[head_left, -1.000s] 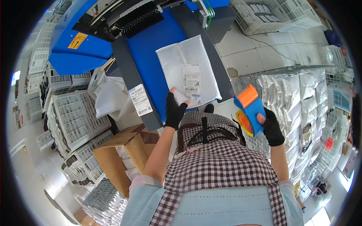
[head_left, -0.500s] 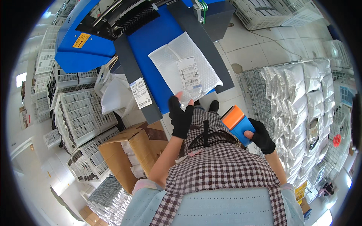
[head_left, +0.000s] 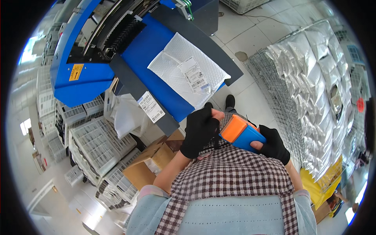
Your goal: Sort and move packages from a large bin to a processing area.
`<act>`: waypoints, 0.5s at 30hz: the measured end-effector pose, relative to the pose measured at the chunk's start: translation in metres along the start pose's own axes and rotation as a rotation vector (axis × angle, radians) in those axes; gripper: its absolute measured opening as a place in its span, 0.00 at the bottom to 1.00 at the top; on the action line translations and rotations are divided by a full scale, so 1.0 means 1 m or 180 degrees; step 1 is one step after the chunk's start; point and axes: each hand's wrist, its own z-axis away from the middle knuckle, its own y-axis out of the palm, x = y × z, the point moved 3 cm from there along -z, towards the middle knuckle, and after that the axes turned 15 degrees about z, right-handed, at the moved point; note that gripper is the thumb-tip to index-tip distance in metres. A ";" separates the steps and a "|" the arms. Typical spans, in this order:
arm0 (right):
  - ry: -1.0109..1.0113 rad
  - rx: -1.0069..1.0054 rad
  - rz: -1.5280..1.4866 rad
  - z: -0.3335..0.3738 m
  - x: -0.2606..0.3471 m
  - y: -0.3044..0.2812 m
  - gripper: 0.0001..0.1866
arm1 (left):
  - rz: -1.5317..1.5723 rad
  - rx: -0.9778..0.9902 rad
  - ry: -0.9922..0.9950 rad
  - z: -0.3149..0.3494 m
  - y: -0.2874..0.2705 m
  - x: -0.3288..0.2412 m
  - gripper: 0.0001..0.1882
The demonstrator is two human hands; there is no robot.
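Note:
My right hand [head_left: 273,145], in a black glove with bare fingertips, is closed round a blue and orange block-shaped tool [head_left: 246,135]. Its orange end points left, toward my other hand. My left hand [head_left: 201,130], gloved the same way, has its fingers curled in close beside that orange end. What they pinch, if anything, is hidden. Beyond the left hand, a silvery bubble mailer [head_left: 176,58] lies on the blue belt [head_left: 137,55] of a machine. A white printed label [head_left: 192,74] is stuck on the mailer, which neither hand visibly touches.
Another printed label [head_left: 150,107] sits on the belt's dark side rail. White plastic crates [head_left: 98,145] and an open cardboard box [head_left: 147,166] stand to the left. On the right is a wire cage [head_left: 274,90] with stacked silvery mailers [head_left: 313,86]. The machine's blue housing [head_left: 78,92] rises at upper left.
My left hand has drawn back from the mailer's near edge and curled beside the tool. The right hand has brought the tool slightly left. The whole view has turned and shifted.

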 end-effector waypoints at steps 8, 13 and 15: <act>0.0350 -0.0745 0.0502 -0.004 0.015 0.022 0.24 | -0.1441 0.0425 0.2293 -0.010 -0.016 -0.031 0.03; 0.0657 -0.1429 0.0547 -0.036 -0.002 0.040 0.20 | -0.2377 0.0664 0.2933 0.005 -0.025 -0.031 0.08; 0.1123 -0.1736 0.0016 -0.056 -0.039 0.031 0.21 | -0.2282 0.0511 0.3221 0.027 -0.038 -0.055 0.08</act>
